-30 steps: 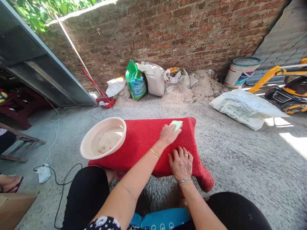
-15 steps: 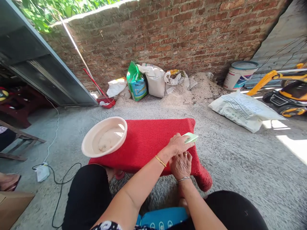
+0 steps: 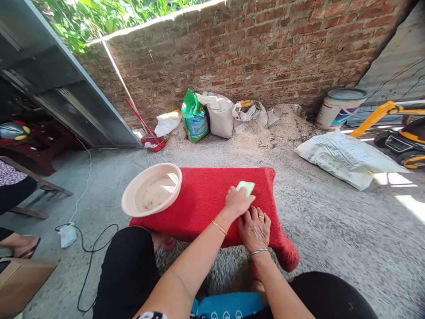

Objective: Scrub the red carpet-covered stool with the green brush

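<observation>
Head view: the left hand (image 3: pixel 237 201) grips a green block (image 3: pixel 246 187) for what looks like rubbing the red cloth (image 3: pixel 199 199), which the spread right hand (image 3: pixel 255 228) should keep still next rub.

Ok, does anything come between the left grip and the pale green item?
Nothing visible does: the left grip holds the pale green item directly. The right grip rests on the red cloth, not between them.
</observation>
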The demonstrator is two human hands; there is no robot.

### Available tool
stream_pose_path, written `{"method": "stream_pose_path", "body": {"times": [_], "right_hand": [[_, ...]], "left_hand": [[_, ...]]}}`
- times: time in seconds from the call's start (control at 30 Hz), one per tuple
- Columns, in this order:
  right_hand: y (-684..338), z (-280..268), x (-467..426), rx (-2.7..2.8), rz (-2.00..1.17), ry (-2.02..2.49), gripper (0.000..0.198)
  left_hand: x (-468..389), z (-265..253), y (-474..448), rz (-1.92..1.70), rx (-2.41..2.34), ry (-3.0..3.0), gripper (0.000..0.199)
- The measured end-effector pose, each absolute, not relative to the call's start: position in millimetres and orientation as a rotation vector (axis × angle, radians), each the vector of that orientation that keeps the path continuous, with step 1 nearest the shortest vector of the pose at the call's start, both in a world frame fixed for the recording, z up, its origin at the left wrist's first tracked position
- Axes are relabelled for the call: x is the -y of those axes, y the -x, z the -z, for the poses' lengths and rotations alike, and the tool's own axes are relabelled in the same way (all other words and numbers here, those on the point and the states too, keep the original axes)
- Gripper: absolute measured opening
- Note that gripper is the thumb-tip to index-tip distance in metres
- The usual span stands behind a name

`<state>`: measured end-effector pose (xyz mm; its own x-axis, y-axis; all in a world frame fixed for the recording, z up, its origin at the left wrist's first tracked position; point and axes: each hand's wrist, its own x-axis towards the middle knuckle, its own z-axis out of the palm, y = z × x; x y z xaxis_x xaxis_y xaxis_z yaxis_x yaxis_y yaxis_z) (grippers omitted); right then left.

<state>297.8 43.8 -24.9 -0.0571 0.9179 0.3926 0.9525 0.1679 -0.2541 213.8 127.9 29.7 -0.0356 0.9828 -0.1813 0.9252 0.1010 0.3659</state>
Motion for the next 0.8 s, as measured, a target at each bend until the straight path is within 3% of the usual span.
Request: {"method": "stream_pose_path", "body": {"times": [0.13,0.33,0.53,0.63,0.8], "right_hand": [[-297.6,23.3,-43.3,2.011,0.095,1.780,0.031],[-302.8,17.0,-49.5,1.973,-0.012,1.774,0.027],[-361.8,-4.3,-59.3,1.709,-0.193,2.114,0.047],[-391.9,-8.8,-61.0,1.595,-0.404,2.261,0.057],[-407.4,-3.9,-61.4,1.558,-0.564,2.289,0.056]], "left_hand": [[-126.9,-38.3,-231.2,-0.254,-1.657,-1.939,0.057],[-136.6,-43.5,-140.3,-0.376,-2.303,-1.587,0.053],[-142.5,-36.0,-120.9,-0.292,-2.556,-1.439,0.053],[-136.5,-27.5,-174.7,-0.283,-2.400,-1.650,0.049],[-114.6,-30.9,-248.3,-0.240,-1.666,-2.074,0.056]]}}
